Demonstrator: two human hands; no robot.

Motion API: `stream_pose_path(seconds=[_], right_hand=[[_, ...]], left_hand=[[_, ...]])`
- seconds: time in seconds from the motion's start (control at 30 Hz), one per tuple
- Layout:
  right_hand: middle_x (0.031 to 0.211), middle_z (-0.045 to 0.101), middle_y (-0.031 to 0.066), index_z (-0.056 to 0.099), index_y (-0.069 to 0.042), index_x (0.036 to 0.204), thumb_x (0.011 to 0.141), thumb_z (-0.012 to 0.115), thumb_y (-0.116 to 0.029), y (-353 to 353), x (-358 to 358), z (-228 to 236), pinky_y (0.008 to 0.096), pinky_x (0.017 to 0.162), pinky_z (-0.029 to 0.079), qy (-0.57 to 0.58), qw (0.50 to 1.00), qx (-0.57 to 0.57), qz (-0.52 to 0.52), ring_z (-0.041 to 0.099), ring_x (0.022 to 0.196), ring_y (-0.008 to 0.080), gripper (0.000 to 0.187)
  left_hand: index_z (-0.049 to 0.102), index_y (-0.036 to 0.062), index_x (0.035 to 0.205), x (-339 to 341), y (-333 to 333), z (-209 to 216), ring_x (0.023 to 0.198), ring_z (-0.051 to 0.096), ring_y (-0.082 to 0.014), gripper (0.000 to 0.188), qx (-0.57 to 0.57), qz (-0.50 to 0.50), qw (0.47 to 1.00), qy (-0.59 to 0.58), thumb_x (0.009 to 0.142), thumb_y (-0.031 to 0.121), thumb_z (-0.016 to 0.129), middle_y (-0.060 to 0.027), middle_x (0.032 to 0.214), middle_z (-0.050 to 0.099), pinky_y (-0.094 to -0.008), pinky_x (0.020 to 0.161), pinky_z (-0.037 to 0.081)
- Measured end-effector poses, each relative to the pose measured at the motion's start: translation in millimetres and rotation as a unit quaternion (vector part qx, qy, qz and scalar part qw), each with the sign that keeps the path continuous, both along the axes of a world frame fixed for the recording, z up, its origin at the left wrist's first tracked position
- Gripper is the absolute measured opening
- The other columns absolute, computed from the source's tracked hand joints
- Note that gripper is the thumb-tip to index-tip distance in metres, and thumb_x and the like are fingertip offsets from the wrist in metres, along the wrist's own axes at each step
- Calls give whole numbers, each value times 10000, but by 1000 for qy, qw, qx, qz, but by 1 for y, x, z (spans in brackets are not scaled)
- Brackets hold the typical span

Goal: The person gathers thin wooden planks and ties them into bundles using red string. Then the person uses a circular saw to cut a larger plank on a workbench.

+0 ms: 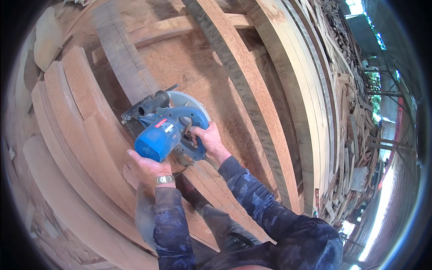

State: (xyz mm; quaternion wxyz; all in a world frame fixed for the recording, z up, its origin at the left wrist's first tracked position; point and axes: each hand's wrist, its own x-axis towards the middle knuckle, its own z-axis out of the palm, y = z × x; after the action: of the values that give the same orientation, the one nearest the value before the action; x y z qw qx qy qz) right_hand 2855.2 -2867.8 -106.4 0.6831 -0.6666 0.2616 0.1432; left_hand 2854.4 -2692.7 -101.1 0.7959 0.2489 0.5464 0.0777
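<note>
A blue circular saw with a grey blade guard rests on a long grey-brown plank that runs away from me. My right hand is closed around the saw's rear handle. My left hand sits under the blue motor housing, fingers spread against it, with a metal watch at the wrist. A bare foot rests on the boards just left of that hand. The blade itself is hidden under the guard.
Wide reddish planks lie side by side to the left. Long boards and sawdust fill the middle. A heap of offcuts rises at the right, beside an open shed edge with daylight.
</note>
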Motion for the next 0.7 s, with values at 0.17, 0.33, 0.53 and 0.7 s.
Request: stream_pose_path(seconds=[0.17, 0.33, 0.53, 0.7], right_hand=[[551, 582, 44, 620, -11, 706, 799, 649, -152, 0, -1, 2, 293, 478, 430, 13, 1000, -8, 13, 526, 466, 124, 172], [553, 581, 44, 614, -12, 699, 804, 649, -145, -1, -1, 3, 297, 472, 428, 0, 1000, 4, -1, 526, 464, 124, 173], [552, 578, 37, 623, -23, 697, 796, 650, -129, 0, -1, 2, 293, 469, 427, 5, 1000, -14, 10, 525, 467, 118, 147], [578, 580, 31, 635, -21, 718, 801, 647, -138, 2, 1, 0, 284, 479, 434, 2, 1000, 16, 2, 530, 473, 120, 144]], left_hand=[[320, -30, 1494, -5, 1, -4, 1349, 465, -337, 848, 18, -7, 1000, 16, 974, 625, 460, -205, 1502, 410, -464, 1155, 336], [351, -28, 1480, -6, 1, -8, 1321, 487, -334, 839, 19, -20, 1000, -13, 970, 626, 476, -197, 1484, 433, -463, 1140, 353], [394, -11, 1458, -11, 2, -17, 1276, 520, -328, 826, 3, -32, 999, -41, 955, 635, 504, -182, 1451, 468, -462, 1105, 390], [418, -17, 1429, -8, 1, -17, 1236, 547, -319, 827, 14, 5, 1000, -6, 938, 637, 539, -176, 1393, 513, -485, 1056, 440]])
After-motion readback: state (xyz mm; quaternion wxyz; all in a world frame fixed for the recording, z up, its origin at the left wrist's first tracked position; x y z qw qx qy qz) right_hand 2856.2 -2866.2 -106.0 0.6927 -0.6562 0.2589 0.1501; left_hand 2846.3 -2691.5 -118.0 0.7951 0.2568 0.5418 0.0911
